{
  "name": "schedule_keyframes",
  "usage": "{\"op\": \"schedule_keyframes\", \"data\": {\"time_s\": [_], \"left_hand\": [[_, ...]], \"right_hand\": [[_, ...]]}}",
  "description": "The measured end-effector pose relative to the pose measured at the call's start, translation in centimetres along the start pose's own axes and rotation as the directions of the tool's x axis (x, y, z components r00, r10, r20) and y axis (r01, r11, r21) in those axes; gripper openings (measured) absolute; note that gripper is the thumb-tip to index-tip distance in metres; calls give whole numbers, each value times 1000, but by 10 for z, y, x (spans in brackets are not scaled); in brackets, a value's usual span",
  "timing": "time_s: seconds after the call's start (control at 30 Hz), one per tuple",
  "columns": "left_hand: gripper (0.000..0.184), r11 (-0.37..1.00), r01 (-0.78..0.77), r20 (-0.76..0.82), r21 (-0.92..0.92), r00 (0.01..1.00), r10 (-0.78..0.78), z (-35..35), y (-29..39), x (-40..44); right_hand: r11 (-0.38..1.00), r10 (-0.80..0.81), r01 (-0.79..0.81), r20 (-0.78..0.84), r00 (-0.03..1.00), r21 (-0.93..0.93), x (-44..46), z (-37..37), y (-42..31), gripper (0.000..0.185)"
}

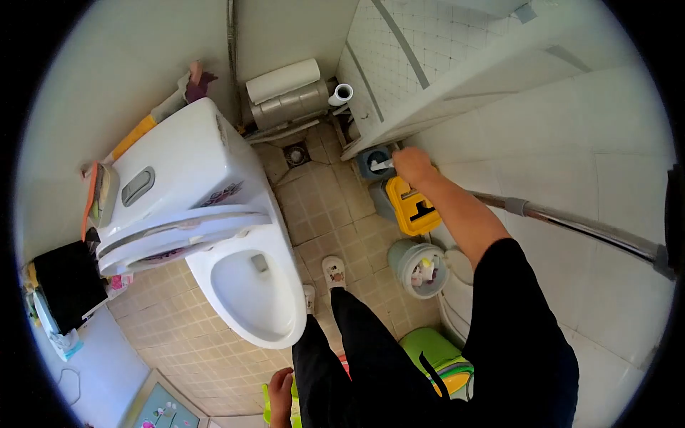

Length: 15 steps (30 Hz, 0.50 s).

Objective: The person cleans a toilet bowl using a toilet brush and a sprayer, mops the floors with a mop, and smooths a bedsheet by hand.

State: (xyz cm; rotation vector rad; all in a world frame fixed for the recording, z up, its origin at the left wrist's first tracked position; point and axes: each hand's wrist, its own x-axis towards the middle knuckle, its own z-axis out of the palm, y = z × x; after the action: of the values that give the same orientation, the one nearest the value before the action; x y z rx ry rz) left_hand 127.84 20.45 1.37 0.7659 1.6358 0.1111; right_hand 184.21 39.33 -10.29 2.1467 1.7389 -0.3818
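Note:
My right hand (pixel 414 167) reaches down by the right wall, its fingers closed around the white handle of what looks like a toilet brush (pixel 383 165). The brush's lower end is in or over a blue-grey holder (pixel 366 171) on the floor. Just below my hand stands a grey bucket with a yellow wringer top (pixel 410 214). My left hand (pixel 282 391) hangs low beside my left leg, fingers loosely bent and apart, with nothing visible in it. A bright green object (pixel 269 406) shows beside it. The white toilet (pixel 235 314) stands to the left with its lid and seat raised.
A waste bin (pixel 421 267) with litter sits near my right leg, beside a green and yellow container (pixel 428 349). A metal pole (pixel 571 227) leans along the right wall. Paper rolls (pixel 285 80) lie at the back near the floor drain (pixel 296 153).

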Motion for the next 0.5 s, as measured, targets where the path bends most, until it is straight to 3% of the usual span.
{"op": "schedule_keyframes", "data": {"time_s": [0.07,0.2,0.33,0.4,0.47,0.5], "left_hand": [[17,979,-144,124,146,984,126,16,-1,37],[21,816,-505,282,281,856,433,88,62,110],[21,914,-401,470,53,818,331,193,101,206],[27,898,-379,501,225,835,226,247,136,242],[34,817,-526,495,235,789,365,304,143,288],[37,851,-490,495,187,796,349,331,148,308]], "right_hand": [[999,49,-48,117,992,-7,-4,-11,-1,17],[999,0,4,101,995,-43,-18,-6,4,15],[1000,3,-3,-10,1000,2,-18,23,12,13],[1000,17,-16,-28,999,27,-19,33,11,13],[999,32,-33,-75,997,-11,-27,21,6,14],[999,31,-33,-79,996,-23,-29,20,6,14]]}}
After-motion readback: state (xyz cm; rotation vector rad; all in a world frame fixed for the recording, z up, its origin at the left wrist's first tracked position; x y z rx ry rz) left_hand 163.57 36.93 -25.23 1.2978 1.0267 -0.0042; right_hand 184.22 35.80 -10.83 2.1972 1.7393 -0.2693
